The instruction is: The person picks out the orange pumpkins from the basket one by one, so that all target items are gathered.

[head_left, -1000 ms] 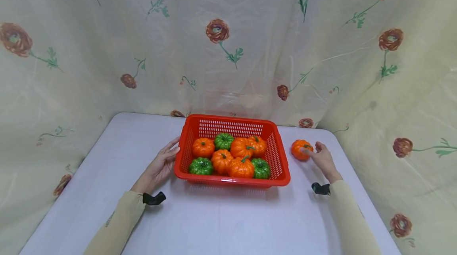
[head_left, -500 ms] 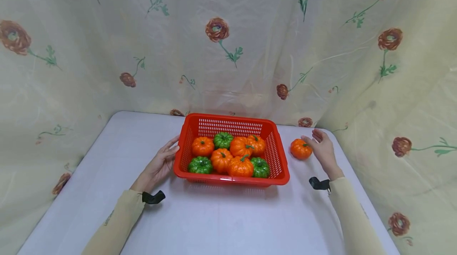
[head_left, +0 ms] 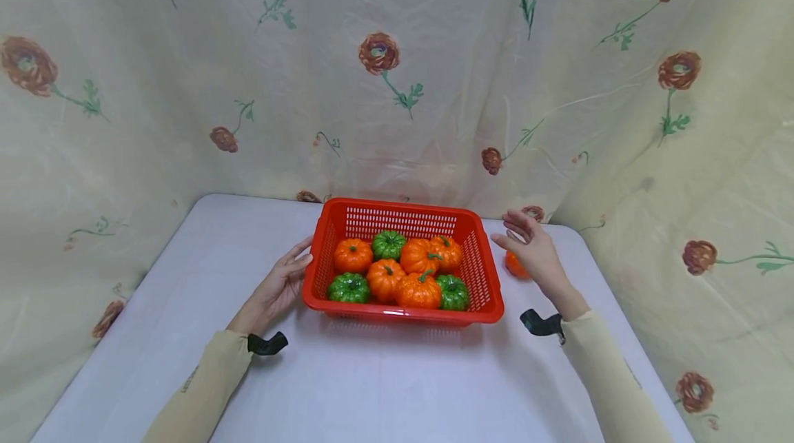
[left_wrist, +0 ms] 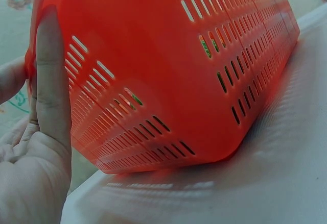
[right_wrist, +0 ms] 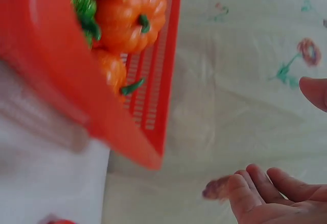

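A red plastic basket stands on the white table with several small orange pumpkins and green pumpkins in it. My left hand holds its left rim; in the left wrist view a straight finger lies along the outer wall and the thumb meets the rim. My right hand hovers just right of the basket, fingers spread and nothing in them. Below it, partly hidden by the hand, a lone orange pumpkin rests on the table. The right wrist view shows the right hand's fingers apart from the basket.
A pale curtain with a flower print hangs behind and along both sides of the white table. Black wrist straps sit at the cuffs of both sleeves.
My right hand has drawn off the lone pumpkin, lifted, and moved left over it toward the basket. The pumpkin stays on the table. My left hand and the basket have not visibly moved.
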### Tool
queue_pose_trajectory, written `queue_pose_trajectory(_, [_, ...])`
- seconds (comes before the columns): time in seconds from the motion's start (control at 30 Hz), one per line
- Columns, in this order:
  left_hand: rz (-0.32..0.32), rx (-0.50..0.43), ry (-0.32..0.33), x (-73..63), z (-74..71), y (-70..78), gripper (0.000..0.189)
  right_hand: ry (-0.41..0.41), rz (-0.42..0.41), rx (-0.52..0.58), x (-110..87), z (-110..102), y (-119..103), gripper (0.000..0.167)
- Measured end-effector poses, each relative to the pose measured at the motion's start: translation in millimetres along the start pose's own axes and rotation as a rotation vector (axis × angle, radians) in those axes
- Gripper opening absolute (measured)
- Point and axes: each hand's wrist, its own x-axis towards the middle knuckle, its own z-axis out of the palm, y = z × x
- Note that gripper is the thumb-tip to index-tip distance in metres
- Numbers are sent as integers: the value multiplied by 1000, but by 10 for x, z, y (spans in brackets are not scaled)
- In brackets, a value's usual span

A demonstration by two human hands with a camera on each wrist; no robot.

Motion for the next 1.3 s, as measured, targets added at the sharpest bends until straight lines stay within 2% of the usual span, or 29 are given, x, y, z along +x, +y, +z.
queue_pose_trajectory(0.2, [5, 7, -5, -3, -1, -3, 56, -62, -50, -11, -79, 141, -156, 77])
queue_pose_trajectory(0.33, [3, 10, 1, -2, 0, -5, 56, -109, -49, -5, -127, 238, -212, 78])
queue_pose_trajectory(0.53, [7, -7, -9, -5, -5, -1, 56, -192, -16, -4, -192, 363, -284, 77])
queue_pose_trajectory(0.7, [2, -16, -6, -9, -7, -1, 56, -262, 33, -58, -196, 423, -336, 72])
queue_pose_trajectory(0.97, [0, -3, 5, 0, -15, -2, 57, -421, 112, -126, -174, 507, -375, 76])
queue_pose_trajectory(1.1, [3, 6, 0, -3, -15, 1, 58, -460, 158, -121, -161, 589, -354, 73])
queue_pose_trajectory(1.3, [3, -3, -12, 12, -29, 2, 58, -472, 193, -115, -143, 716, -290, 66])
